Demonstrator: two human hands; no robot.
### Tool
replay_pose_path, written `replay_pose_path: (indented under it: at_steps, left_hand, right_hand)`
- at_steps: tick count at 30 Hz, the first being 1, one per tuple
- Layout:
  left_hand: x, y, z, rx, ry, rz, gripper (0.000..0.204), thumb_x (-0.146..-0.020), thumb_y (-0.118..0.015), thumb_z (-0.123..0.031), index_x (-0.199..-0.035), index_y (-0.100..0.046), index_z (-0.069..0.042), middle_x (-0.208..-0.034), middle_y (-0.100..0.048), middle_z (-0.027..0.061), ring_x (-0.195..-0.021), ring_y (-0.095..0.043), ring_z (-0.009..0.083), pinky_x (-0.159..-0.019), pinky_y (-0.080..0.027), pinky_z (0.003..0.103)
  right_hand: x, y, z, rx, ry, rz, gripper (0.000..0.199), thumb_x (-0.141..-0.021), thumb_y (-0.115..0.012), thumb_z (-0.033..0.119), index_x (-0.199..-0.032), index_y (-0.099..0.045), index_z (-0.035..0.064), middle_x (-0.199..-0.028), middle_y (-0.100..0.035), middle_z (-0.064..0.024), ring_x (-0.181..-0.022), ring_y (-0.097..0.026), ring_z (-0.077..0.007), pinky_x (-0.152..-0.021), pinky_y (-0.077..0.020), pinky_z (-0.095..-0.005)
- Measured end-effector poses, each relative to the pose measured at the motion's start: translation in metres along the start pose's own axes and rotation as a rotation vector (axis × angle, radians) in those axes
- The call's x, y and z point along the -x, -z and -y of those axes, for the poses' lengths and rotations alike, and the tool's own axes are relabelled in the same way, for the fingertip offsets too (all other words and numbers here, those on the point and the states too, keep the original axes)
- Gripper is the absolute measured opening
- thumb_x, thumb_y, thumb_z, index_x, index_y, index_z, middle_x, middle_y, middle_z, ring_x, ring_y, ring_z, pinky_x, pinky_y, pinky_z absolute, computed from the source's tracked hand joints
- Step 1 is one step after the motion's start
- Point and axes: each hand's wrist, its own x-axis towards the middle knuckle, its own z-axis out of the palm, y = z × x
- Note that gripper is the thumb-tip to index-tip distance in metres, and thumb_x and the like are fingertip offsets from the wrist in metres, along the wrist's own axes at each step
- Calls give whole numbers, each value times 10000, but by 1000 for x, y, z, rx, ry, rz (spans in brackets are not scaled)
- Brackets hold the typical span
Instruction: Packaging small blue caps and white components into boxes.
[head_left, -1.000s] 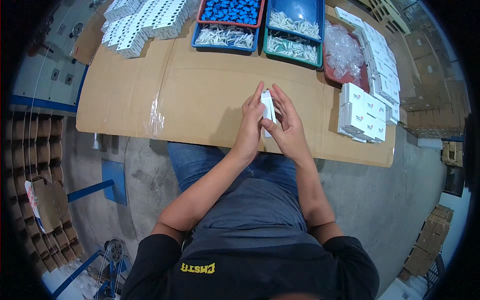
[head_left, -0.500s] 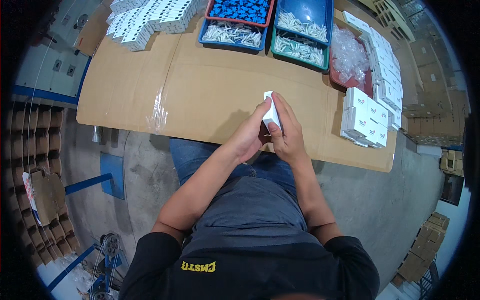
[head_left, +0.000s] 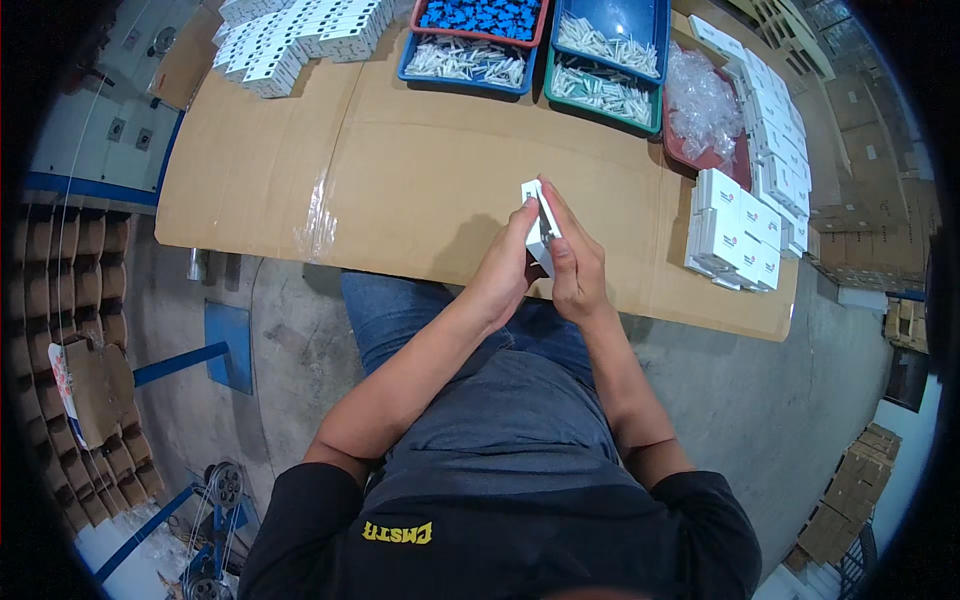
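A small white box (head_left: 540, 228) is held upright between my two hands, over the near edge of the cardboard-covered table. My left hand (head_left: 503, 262) wraps its left side, the thumb lying on the narrow face turned up at me. Against the right side press the fingers of my right hand (head_left: 582, 268), with that thumb near the box's lower end. A dark gap shows along the box's upturned face, which looks partly open. Whatever is inside cannot be made out, and my palms hide the lower part.
Flat white boxes (head_left: 735, 235) are stacked at the right edge of the cardboard tabletop (head_left: 400, 180). Along the back stand a blue tray (head_left: 465, 88) and a green tray (head_left: 605, 112) of small white pieces, and a red tray (head_left: 685, 155) of clear plastic bags. More white boxes (head_left: 300, 40) fill the back left.
The box has turned a little in my hands, and a dark gap has appeared along its upturned face. My right thumb has shifted slightly right.
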Motion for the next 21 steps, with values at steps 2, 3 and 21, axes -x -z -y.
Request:
replay_pose_path:
  at_steps: [2, 3, 21]
  left_hand:
    - [-2, -2, 1, -25, -28, -31, 460, -1069, -461, -501, -1339, -547, -138, -1171, -627, 20, -1129, -601, 161, -1010, -460, 361]
    - [-2, -3, 1, -47, -53, -60, 459, -1064, -472, -496, -1339, -547, -136, -1177, -625, 22, -1141, -597, 159, -1004, -464, 359]
    - [-2, 16, -17, -742, -891, 145, 1122, -729, -799, -150, -1621, -124, -62, -1590, -318, 194, -1504, -313, 332, -1239, -248, 477]
  right_hand:
    - [-3, 0, -3, -79, 21, 17, 583, -1064, -466, 342, -1509, -449, -33, -1562, -437, -262, -1468, -408, -409, -1192, -334, -437]
    - [-4, 0, -3, -80, 24, 15, 583, -1064, -466, 342, -1509, -449, -33, -1562, -437, -262, -1468, -408, -409, -1192, -334, -437]
    - [-2, 14, 3, -571, -192, 34, 581, -971, -687, 207, -1483, -495, 11, -1595, -401, -198, -1465, -420, -300, -1177, -384, -433]
